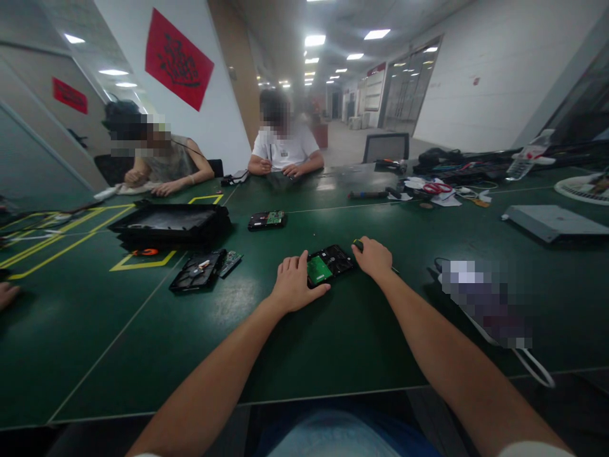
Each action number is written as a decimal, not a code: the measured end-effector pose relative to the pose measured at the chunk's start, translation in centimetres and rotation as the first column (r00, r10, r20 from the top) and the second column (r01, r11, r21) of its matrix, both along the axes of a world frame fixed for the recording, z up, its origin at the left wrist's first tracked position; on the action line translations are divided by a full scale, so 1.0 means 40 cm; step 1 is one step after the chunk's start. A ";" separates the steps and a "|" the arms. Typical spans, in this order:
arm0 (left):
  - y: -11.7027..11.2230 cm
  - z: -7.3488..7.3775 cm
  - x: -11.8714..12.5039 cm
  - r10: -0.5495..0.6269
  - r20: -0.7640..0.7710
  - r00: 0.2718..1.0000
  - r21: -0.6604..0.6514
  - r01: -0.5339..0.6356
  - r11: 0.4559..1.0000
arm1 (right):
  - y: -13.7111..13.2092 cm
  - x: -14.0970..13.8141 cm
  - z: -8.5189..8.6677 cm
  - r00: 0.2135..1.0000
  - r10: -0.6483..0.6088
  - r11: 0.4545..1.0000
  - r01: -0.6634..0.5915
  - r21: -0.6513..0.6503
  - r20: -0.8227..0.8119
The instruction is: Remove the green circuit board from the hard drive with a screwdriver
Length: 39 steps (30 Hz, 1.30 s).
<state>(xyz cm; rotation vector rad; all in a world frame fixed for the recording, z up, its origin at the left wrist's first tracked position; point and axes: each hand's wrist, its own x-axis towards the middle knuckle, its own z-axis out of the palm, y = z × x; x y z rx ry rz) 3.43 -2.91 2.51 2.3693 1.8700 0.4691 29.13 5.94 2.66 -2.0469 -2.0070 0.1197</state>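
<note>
A black hard drive [333, 261] with a green circuit board facing up lies on the dark green table [247, 330] in front of me. My left hand [294, 283] rests on its left end, thumb along the near edge, gripping it. My right hand [373, 256] sits just right of the drive, fingers curled round a thin dark tool with a yellow-green end [358, 243] that points at the drive's far corner.
Another opened drive and a loose board [200, 270] lie to the left, a stack of black trays [171, 225] behind them, a third drive [267, 219] further back. Two people sit across the table. Cables, scissors [435, 188] and a grey box [552, 221] lie to the right.
</note>
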 end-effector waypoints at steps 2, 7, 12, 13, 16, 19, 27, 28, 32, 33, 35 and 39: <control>-0.019 0.014 0.010 0.021 -0.016 1.000 -0.012 -0.022 1.000 | 0.000 -0.006 -0.005 1.000 0.007 1.000 -0.007 0.013 0.008; -0.050 0.049 0.032 0.050 -0.038 0.998 -0.018 -0.051 0.999 | -0.007 -0.012 -0.001 1.000 0.008 0.999 -0.009 0.040 0.027; -0.039 0.058 0.024 0.086 0.008 0.996 -0.049 -0.086 0.995 | -0.022 -0.011 0.014 0.999 0.037 0.999 -0.038 0.027 0.019; -0.034 0.056 0.018 0.102 0.030 0.994 -0.068 -0.099 0.993 | -0.025 -0.010 0.018 0.999 0.032 0.999 -0.033 0.022 0.020; -0.018 0.046 -0.001 0.111 0.146 0.983 -0.134 -0.092 0.987 | -0.035 -0.001 0.027 1.000 0.019 1.000 -0.019 0.002 0.023; -0.003 0.031 -0.014 0.012 0.305 0.952 -0.181 0.046 0.982 | -0.042 0.013 0.034 1.000 0.007 0.999 -0.007 -0.032 0.005; 0.035 -0.023 -0.031 -0.144 0.318 0.937 0.009 0.148 0.989 | -0.052 0.005 0.040 0.979 0.149 0.989 -0.150 0.000 -0.143; 0.038 -0.028 -0.034 -0.170 0.305 0.937 0.035 0.167 0.985 | -0.052 0.002 0.039 0.970 0.154 0.988 -0.157 0.000 -0.190; 0.041 -0.030 -0.044 -0.231 0.281 0.932 0.108 0.208 0.972 | -0.050 -0.005 0.031 0.879 0.248 0.960 -0.279 -0.018 -0.409; 0.039 -0.027 -0.046 -0.246 0.271 0.931 0.127 0.219 0.967 | -0.049 -0.006 0.028 0.835 0.288 0.940 -0.339 -0.027 -0.469; 0.036 -0.018 -0.049 -0.284 0.247 0.927 0.168 0.247 0.954 | -0.047 -0.008 0.023 0.738 0.328 0.901 -0.432 -0.039 -0.589; 0.034 -0.006 -0.055 -0.327 0.209 0.922 0.154 0.299 0.942 | -0.038 -0.005 0.013 0.576 0.231 0.891 -0.448 -0.067 -0.784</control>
